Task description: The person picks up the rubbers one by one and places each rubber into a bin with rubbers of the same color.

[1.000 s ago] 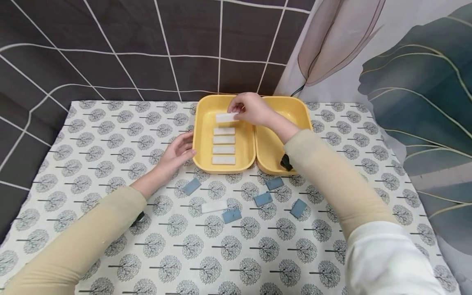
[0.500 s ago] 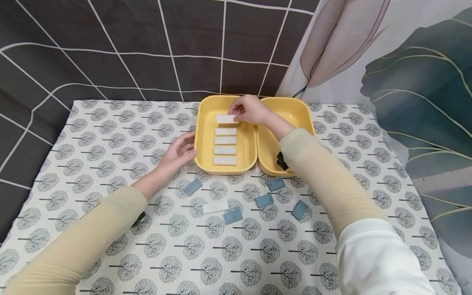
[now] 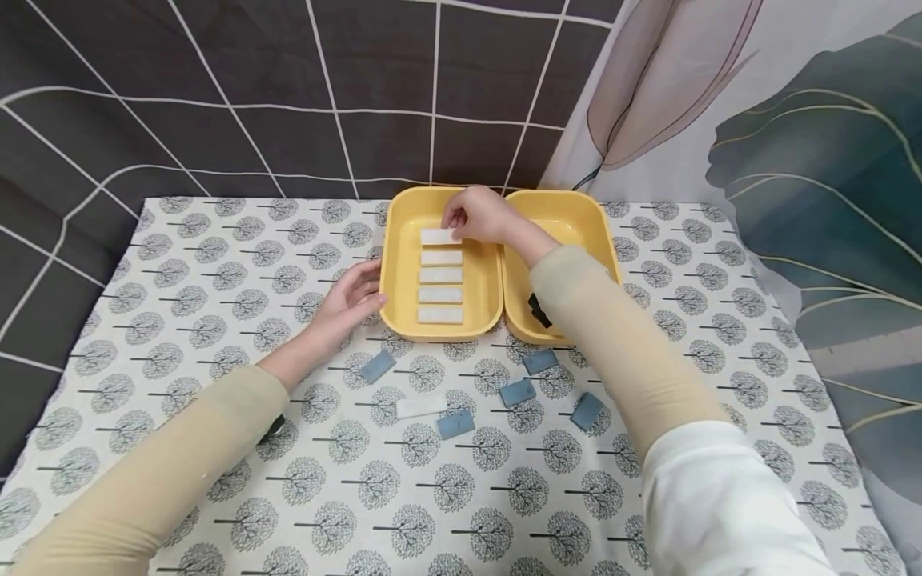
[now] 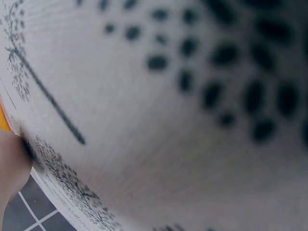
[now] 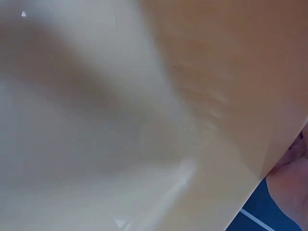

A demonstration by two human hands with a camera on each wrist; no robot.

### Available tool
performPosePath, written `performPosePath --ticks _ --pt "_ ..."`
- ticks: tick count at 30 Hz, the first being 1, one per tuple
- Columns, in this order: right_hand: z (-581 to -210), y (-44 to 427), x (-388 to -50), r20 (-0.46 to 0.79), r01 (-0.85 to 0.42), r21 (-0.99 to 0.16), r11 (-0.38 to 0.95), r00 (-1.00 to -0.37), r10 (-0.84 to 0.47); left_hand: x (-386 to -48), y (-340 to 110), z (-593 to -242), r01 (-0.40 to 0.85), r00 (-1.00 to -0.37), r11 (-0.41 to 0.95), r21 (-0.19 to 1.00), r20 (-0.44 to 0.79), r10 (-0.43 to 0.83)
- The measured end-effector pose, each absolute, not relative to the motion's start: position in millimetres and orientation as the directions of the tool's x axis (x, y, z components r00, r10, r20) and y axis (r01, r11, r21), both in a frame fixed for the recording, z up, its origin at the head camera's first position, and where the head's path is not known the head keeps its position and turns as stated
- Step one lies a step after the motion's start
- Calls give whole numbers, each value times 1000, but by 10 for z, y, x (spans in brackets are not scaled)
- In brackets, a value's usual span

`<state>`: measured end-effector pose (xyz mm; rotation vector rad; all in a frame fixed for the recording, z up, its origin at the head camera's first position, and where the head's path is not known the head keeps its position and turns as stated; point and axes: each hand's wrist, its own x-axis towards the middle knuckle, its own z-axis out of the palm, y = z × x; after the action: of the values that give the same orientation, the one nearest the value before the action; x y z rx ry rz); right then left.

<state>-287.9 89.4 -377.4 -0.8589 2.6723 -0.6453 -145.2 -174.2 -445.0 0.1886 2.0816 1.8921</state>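
Left of the left yellow tray (image 3: 403, 272), the left hand (image 3: 349, 300) lays relaxed fingers against its wall, likely steadying it. In front of the tray lies a loose white block (image 3: 421, 406). Inside, four white blocks (image 3: 441, 275) form a spaced column; beyond them the right hand (image 3: 481, 216) pinches a fifth white block (image 3: 434, 237) by its right end, presumably to align it.

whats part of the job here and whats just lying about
Likely in the job:
right hand pinching white strip
left hand at left yellow tray
four white strips inside
loose matching strip

Probably just lying about:
five blue pieces
right yellow tray
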Motion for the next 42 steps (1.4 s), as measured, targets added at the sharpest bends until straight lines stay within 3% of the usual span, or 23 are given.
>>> performPosePath --ticks 27,42 --pt "-3811 788 -2936 -235 -522 -368 770 -749 -620 -1439 -1728 -4435 -104 -941 99 990 -130 312" --pt "-3814 796 -2957 -249 -520 -376 767 -741 -624 -1438 -1723 -4434 -105 -943 106 989 -133 304"
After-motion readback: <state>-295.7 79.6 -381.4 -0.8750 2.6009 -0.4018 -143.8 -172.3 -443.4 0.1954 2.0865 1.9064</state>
